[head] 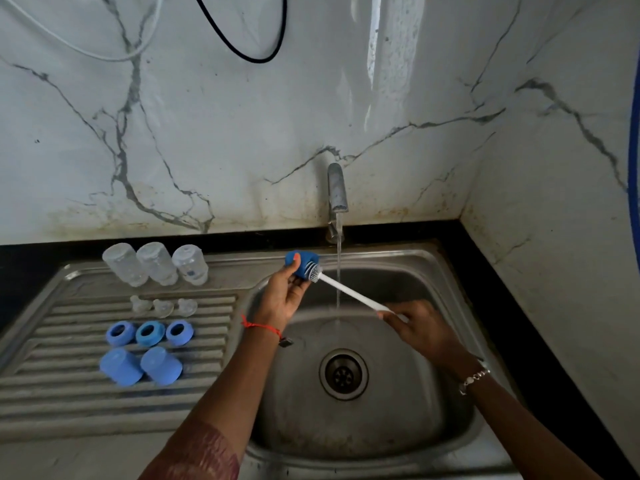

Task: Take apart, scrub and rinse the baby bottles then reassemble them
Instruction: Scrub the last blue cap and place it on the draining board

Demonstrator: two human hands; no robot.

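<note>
Behind everything, white marble wall [242, 133] veined in grey. Below it, steel sink [433, 265] set in a black table [519, 306], basin on the right, ribbed drainboard [69, 393] on the left. Tap [337, 187] at the back rim, running; thin stream [338, 271] down into the basin, drain [343, 374] in the middle of the floor.

Holds a blue cap [299, 263] over the basin just left of the stream, left hand [280, 299] with fingers and thumb curled round it, red thread [261, 326] at the wrist. Grips the end of a white-handled bottle brush [346, 292] in the right hand [422, 327], blurred, bracelet [474, 377] at the wrist; bristle head at the cap's mouth.

On the drainboard, well apart from both hands, four rows. At the back edge, three clear bottles [156, 263] side by side. Nearest the camera, two more blue caps [121, 367]. Above those, three blue collar rings [149, 333], holes up. Between rings and bottles, three clear nipples [162, 306], small and hard to make out
</note>
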